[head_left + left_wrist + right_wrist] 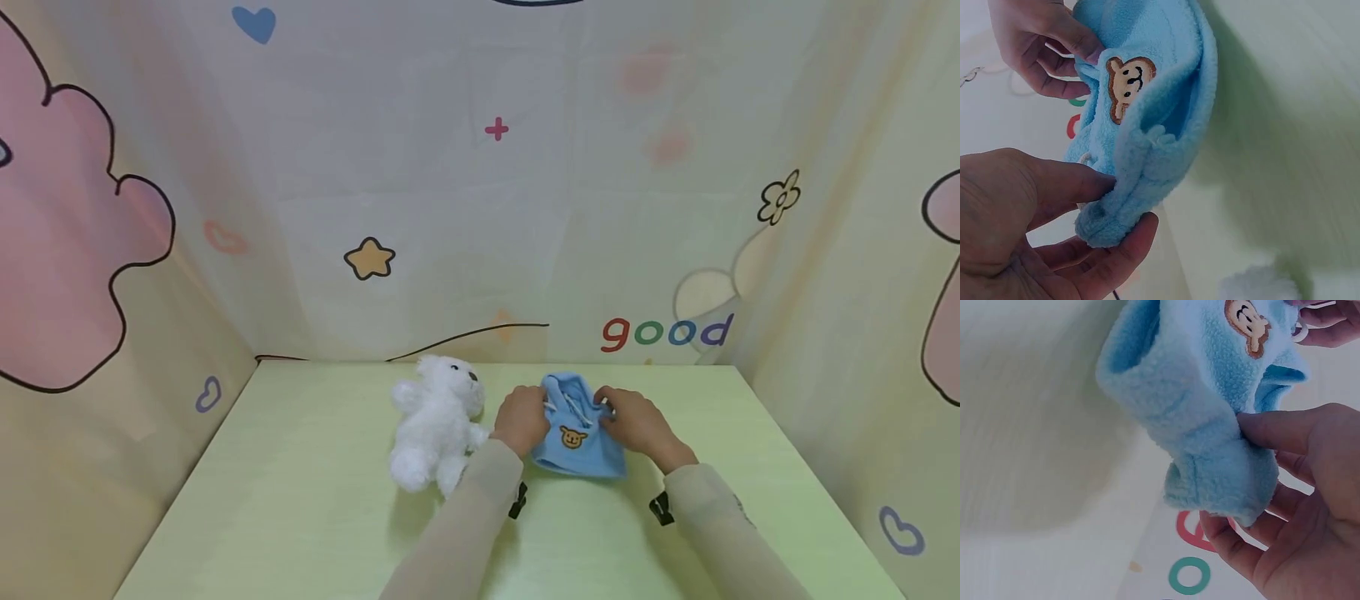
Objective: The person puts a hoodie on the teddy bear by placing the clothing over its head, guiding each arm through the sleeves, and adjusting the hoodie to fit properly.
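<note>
A small light-blue fleece hoodie (576, 457) with a brown bear-face patch (573, 437) and white drawstrings is held up between both hands. My left hand (522, 421) pinches its left side; the left wrist view shows thumb and fingers on the fleece at a sleeve (1141, 169). My right hand (637, 423) grips the opposite sleeve (1222, 469), thumb on the front and fingers behind. The bottom hem hangs partly open toward me. Just left of my left hand lies a white plush toy (438, 425) with a dark nose, on its back, its head toward the far edge.
The pale green-yellow table (300, 517) extends around the things. Behind it hangs a printed curtain (450, 167) with a star and the word "good"; printed curtains also stand at the left and right sides. A black clip-like piece (662, 508) sits by the right wrist.
</note>
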A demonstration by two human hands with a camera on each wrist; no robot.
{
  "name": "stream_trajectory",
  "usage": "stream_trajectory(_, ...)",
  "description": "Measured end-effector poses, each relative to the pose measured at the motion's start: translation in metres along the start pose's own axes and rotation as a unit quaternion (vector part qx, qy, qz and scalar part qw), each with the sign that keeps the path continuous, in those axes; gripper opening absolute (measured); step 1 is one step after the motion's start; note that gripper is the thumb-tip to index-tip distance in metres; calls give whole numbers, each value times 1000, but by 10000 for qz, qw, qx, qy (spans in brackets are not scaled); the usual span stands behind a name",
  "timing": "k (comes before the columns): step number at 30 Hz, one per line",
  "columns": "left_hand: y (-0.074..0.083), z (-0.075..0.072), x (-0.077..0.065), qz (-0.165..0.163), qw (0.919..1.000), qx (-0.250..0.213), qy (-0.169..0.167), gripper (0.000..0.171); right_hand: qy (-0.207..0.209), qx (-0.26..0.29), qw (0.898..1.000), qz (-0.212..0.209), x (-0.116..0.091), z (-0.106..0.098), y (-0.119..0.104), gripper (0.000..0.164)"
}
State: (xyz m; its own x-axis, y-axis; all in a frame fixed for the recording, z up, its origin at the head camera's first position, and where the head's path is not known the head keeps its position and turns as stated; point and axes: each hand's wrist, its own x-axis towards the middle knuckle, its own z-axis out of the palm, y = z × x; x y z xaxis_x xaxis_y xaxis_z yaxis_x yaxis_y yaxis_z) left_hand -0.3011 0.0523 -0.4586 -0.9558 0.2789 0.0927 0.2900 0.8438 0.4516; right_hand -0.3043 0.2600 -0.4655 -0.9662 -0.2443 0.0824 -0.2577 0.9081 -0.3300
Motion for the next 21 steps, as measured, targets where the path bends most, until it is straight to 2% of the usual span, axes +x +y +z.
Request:
stream_trajectory(6, 6, -15, -1, -29, 10000, -45, 66, 29, 291, 74, 9994, -154, -2, -14, -3, 28)
stream_trajectory(14, 10, -31, -1, 95, 9991, -164, 366, 31, 605, 105, 9980, -168, -4, -32, -11, 29)
stream_trajectory(21, 15, -48, -4, 298, 9970, -37, 708, 28, 1066, 80, 9939, -271, -8, -49, -23, 26)
